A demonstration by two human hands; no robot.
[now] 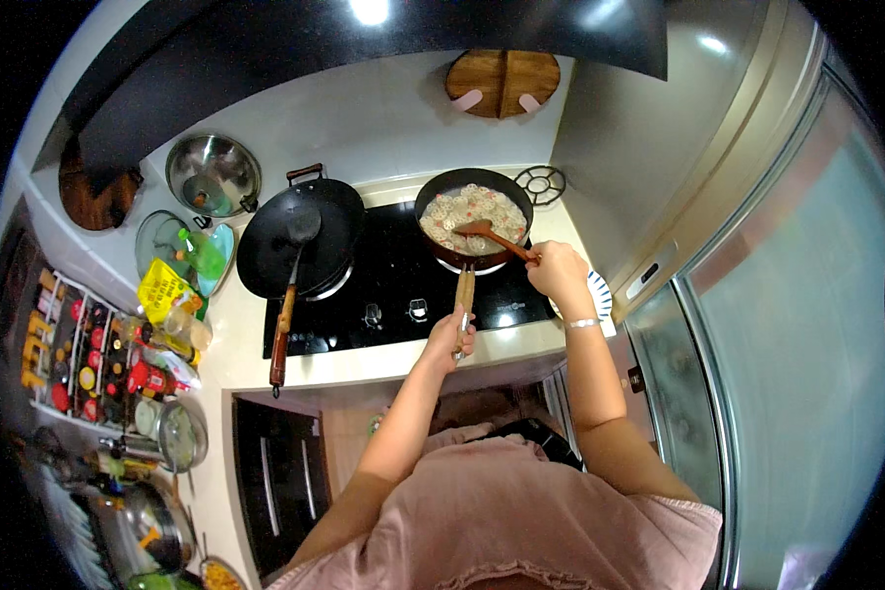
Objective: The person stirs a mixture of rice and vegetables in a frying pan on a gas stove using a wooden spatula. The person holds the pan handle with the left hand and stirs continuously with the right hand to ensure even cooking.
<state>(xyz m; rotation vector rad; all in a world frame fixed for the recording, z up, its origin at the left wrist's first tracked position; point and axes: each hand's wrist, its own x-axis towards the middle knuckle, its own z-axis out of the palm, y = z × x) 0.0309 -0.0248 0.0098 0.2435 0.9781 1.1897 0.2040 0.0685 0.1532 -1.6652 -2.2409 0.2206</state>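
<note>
My left hand point(450, 341) is closed around the light wooden handle of a dark frying pan point(516, 193) on the right burner. Pale lotus root slices point(461, 210) with small red bits fill the pan. My right hand point(560, 274), wearing a bracelet at the wrist, grips a wooden spatula point(479, 228); its blade rests on the slices. On the left burner a large black wok point(265, 243) sits tilted, with a long-handled ladle point(293, 269) lying in it.
A plate with blue stripes point(601, 295) lies partly behind my right forearm. A black trivet point(542, 184) is behind the pan. Lids point(214, 173), a yellow packet point(164, 289) and a rack of bottles point(81, 354) stand to the left. The range hood point(413, 29) hangs above; a glass door point(796, 332) is right.
</note>
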